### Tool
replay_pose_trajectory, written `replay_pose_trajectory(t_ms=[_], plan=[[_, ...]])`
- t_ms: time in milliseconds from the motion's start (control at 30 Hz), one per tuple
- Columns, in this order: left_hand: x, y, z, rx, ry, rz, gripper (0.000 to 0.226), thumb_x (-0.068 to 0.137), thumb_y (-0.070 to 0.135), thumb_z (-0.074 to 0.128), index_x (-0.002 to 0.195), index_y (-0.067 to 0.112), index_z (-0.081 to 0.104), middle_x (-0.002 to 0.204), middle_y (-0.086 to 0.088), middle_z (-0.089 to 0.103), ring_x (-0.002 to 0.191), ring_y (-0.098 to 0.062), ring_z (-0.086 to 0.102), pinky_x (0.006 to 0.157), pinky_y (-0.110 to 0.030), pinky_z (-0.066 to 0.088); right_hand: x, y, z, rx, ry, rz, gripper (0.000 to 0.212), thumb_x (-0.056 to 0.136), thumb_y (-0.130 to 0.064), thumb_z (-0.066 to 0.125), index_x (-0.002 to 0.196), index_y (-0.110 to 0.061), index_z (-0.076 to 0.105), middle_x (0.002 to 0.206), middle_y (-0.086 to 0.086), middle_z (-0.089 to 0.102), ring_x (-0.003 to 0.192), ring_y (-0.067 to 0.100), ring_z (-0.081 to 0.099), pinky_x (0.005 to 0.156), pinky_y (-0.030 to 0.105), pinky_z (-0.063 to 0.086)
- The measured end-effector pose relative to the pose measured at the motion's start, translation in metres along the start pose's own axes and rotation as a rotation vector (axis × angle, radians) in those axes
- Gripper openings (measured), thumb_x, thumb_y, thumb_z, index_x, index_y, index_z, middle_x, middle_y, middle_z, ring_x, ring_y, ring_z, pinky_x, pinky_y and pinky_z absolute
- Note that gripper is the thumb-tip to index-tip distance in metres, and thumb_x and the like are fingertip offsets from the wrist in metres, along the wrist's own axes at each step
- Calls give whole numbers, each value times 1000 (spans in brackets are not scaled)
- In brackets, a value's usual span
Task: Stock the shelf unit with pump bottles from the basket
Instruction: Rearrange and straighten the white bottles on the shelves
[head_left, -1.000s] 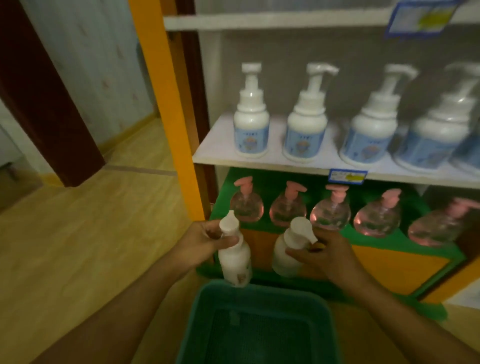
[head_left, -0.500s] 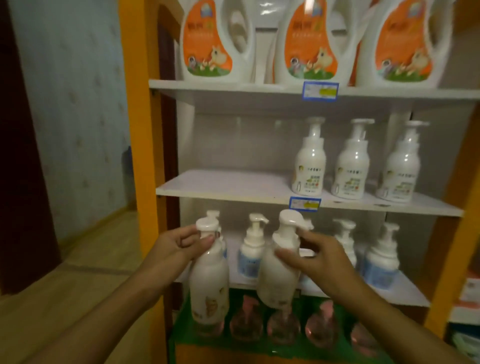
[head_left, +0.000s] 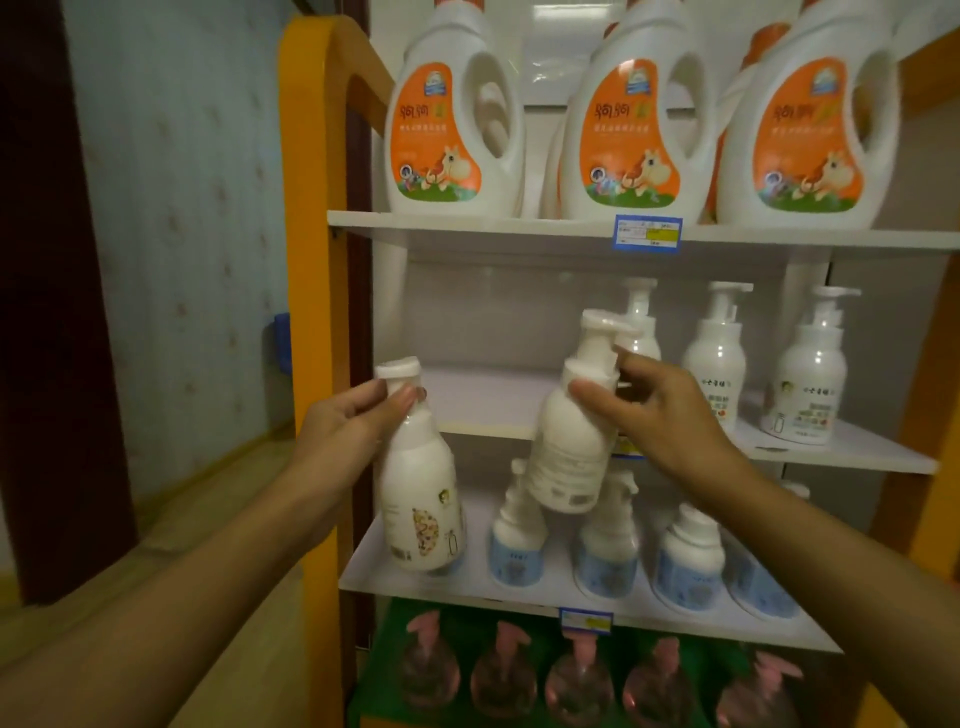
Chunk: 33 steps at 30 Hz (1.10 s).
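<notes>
My left hand (head_left: 345, 431) grips the neck of a white pump bottle (head_left: 421, 499) that hangs tilted in front of the shelf unit's left side. My right hand (head_left: 660, 410) holds a second white pump bottle (head_left: 569, 447) by its pump collar, tilted, at the front edge of the middle shelf (head_left: 483, 400). Three matching white pump bottles (head_left: 714, 358) stand upright on the right part of that shelf. The shelf's left part is bare. The basket is out of view.
The top shelf carries large white jugs with orange labels (head_left: 634, 124). Blue-labelled pump bottles (head_left: 688, 561) fill the shelf below, pink-capped clear bottles (head_left: 579, 680) the lowest one. An orange frame post (head_left: 311, 291) runs down the unit's left side, a papered wall (head_left: 182, 208) beyond it.
Both hands lifted the two bottles from above the green basket up past the lower shelves to the middle shelf. My view rose with them, so the basket dropped out of sight.
</notes>
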<state>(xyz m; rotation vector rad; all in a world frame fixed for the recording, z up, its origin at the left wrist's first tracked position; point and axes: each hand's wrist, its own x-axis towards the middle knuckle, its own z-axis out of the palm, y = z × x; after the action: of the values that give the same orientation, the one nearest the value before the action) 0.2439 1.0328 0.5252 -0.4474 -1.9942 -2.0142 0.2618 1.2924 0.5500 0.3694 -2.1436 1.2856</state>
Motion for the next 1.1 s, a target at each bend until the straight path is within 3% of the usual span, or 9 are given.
replay_pose_trajectory(t_ms=[133,233,333,400,500,633,767,900,1100], plan=[[9,9,-7,67,-4,18,57,68,49,63,119,23,63,115,8,67,104,-14,62,85,-31,50,46,-23,4,13,29,15,38,83,-37,66,116,-19,62,107,0,69,96,15,66,86,37,54],[11,8,-14,55,-4,36,39,72,42,63,108,28,67,107,12,69,100,-10,63,76,-25,49,75,-25,10,3,41,37,38,83,-36,67,117,-21,61,108,-3,67,98,16,64,89,41,54],[14,2,-23,25,-14,12,40,67,43,63,104,28,70,100,13,73,98,-9,66,77,-26,50,94,-14,18,-41,45,79,36,84,-31,68,117,-17,61,103,-4,64,96,17,63,88,39,53],[15,-3,-28,31,-30,-1,33,71,40,63,102,30,70,101,16,73,97,-8,67,81,-28,50,101,-4,22,-55,26,108,37,85,-29,66,119,-15,59,107,0,64,100,20,63,87,36,52],[16,-12,-32,39,-36,8,13,81,29,60,91,34,68,89,26,72,85,3,68,72,-23,47,109,8,26,-83,-21,137,44,87,-26,63,128,-17,52,119,4,62,106,22,60,92,38,50],[14,-20,-38,62,-41,0,14,85,27,58,93,35,67,87,29,71,80,9,66,67,-19,45,119,14,32,-127,-1,159,48,83,-30,68,127,-18,52,120,4,62,105,23,61,95,45,51],[12,-24,-40,44,-33,-2,16,86,23,57,93,36,64,80,33,70,72,14,65,66,-19,43,121,19,39,-226,72,225,58,72,-46,75,117,-18,50,107,2,61,98,22,62,88,42,54],[9,-27,-38,51,-36,-38,17,86,24,56,97,35,63,82,31,70,71,13,65,65,-19,43,121,15,45,-236,38,227,67,71,-47,74,124,-16,46,112,3,59,101,23,60,88,43,53],[4,-24,-35,64,-63,-78,35,75,37,59,109,28,65,100,22,70,82,6,67,65,-16,47,119,13,38,-149,-43,223,40,85,-22,66,122,-15,52,118,9,61,97,21,59,82,35,50]])
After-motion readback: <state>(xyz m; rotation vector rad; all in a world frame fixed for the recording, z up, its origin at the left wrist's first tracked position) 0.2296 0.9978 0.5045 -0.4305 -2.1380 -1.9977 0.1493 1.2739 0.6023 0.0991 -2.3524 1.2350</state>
